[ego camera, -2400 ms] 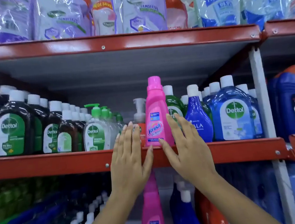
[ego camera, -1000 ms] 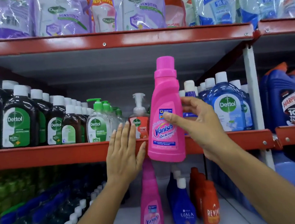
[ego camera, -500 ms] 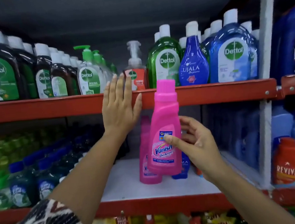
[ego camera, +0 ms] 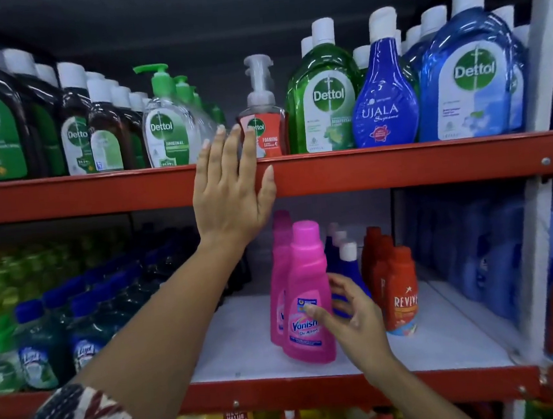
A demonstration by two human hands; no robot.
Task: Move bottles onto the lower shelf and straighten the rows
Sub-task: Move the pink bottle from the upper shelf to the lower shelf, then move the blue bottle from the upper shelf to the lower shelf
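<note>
A pink Vanish bottle (ego camera: pixel 302 274) stands at the front of the white lower shelf (ego camera: pixel 240 346), leaning slightly, right in front of a second pink bottle (ego camera: pixel 277 269). My right hand (ego camera: pixel 355 319) is on it, thumb across the label and fingers curled at its right side. My left hand (ego camera: pixel 230 193) lies flat against the red edge of the upper shelf (ego camera: pixel 398 165), fingers spread and holding nothing. Its fingertips reach up to a red Dettol foaming pump bottle (ego camera: pixel 266 123).
Right of the pink bottles stand a row of blue white-capped bottles (ego camera: pixel 350 263) and a row of orange Revive bottles (ego camera: pixel 399 292). Dark blue-capped bottles (ego camera: pixel 42 343) fill the lower left. The upper shelf holds Dettol bottles and a blue Ujala bottle (ego camera: pixel 384 99).
My right hand took the pink bottle off the upper shelf, brought it down and stood it on the lower shelf in front of the other pink one. My left hand stayed on the shelf edge.
</note>
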